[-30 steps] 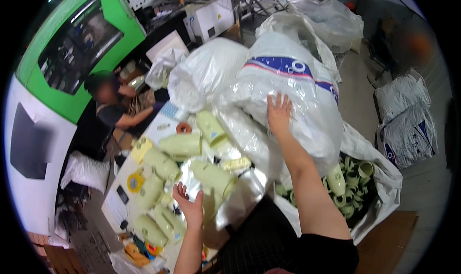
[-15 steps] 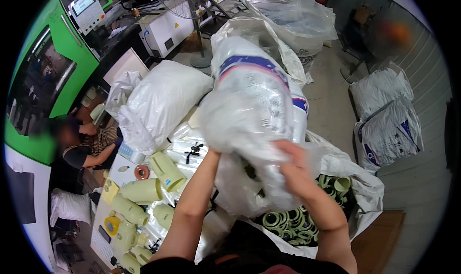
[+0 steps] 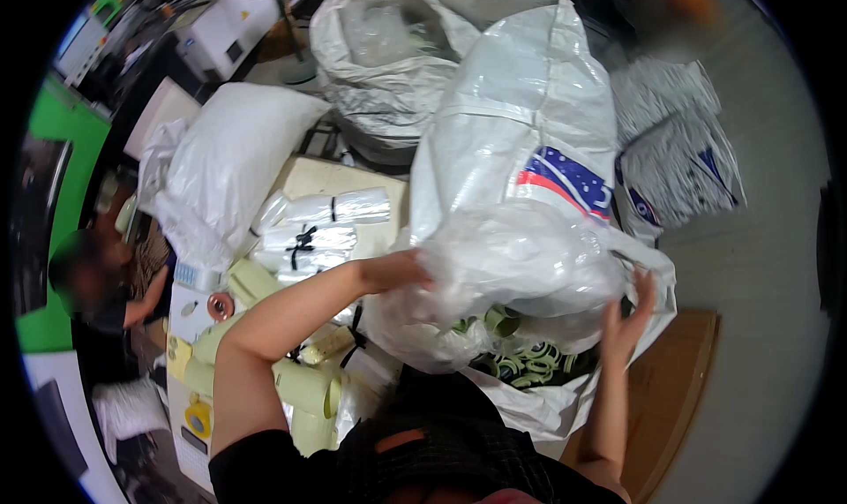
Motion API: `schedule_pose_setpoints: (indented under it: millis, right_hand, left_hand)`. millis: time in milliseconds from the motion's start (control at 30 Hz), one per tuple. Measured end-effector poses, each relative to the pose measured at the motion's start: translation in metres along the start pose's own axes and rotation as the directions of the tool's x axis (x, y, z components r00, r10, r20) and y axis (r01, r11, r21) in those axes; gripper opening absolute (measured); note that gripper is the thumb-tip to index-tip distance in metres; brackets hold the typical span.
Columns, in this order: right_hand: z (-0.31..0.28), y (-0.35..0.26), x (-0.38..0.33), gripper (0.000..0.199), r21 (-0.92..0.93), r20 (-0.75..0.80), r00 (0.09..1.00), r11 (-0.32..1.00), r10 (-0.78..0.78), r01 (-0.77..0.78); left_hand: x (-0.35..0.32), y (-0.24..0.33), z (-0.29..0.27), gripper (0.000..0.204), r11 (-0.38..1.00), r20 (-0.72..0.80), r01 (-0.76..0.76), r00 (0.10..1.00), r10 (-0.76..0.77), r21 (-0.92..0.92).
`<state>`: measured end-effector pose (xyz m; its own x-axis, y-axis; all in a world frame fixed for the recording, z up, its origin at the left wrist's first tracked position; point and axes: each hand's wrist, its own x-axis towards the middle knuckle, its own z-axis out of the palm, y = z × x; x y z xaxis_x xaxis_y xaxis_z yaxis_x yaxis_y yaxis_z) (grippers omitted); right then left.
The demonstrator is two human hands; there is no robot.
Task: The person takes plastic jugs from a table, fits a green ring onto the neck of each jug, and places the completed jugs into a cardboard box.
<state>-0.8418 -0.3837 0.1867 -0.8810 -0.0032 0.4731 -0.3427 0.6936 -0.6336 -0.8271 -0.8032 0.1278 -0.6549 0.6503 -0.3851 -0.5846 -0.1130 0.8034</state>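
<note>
Large white woven plastic sack (image 3: 520, 142) with a red-and-blue printed patch, leaning upright at centre over a lower open white sack (image 3: 565, 398). Clear crinkled plastic liner bag (image 3: 520, 274), bunched at the sack's lower end above that opening. Pale green cone-shaped yarn tubes (image 3: 512, 354), many, lying inside the lower sack beneath the liner. 2 bundles of folded clear bags (image 3: 322, 226) tied with black bands, on the table to the left. Left hand (image 3: 397, 270), fingers closed on the liner's left edge. Right hand (image 3: 628, 314), fingers spread against the liner's right side; whether it grips cannot be told.
</note>
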Motion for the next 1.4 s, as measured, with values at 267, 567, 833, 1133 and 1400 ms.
schedule_pose_setpoints:
  millis: [267, 567, 833, 1133, 1400]
  right_hand:
    - [0.102, 0.095, -0.075, 0.109, -0.480, -0.116, 0.989, 0.877, -0.087, 0.021]
    - [0.125, 0.069, 0.019, 0.055, 0.111, 0.822, 0.569, 0.967, 0.042, -0.231]
    - [0.051, 0.151, 0.065, 0.059, -0.038, 0.857, 0.208, 0.459, 0.472, -0.888]
    - [0.094, 0.086, 0.061, 0.046, 0.154, 0.824, 0.535, 0.835, 0.186, -0.528]
    - [0.085, 0.040, -0.037, 0.104, -0.494, 0.366, 0.930, 0.853, 0.031, 0.166]
  left_hand:
    - [-0.015, -0.018, 0.029, 0.047, 0.947, -0.185, 0.253, 0.939, -0.289, -0.197]
    - [-0.042, -0.061, -0.062, 0.046, 0.776, 0.054, 0.492, 0.831, -0.554, 0.395]
    - [-0.010, 0.003, -0.051, 0.061, 0.632, -0.710, 0.415, 0.625, 0.324, 0.654]
    - [0.035, -0.110, -0.050, 0.104, 0.413, -0.612, 0.615, 0.147, 0.777, 0.672]
    - [0.053, -0.111, -0.145, 0.040, 0.663, -0.770, 0.403, 0.422, 0.478, 0.632]
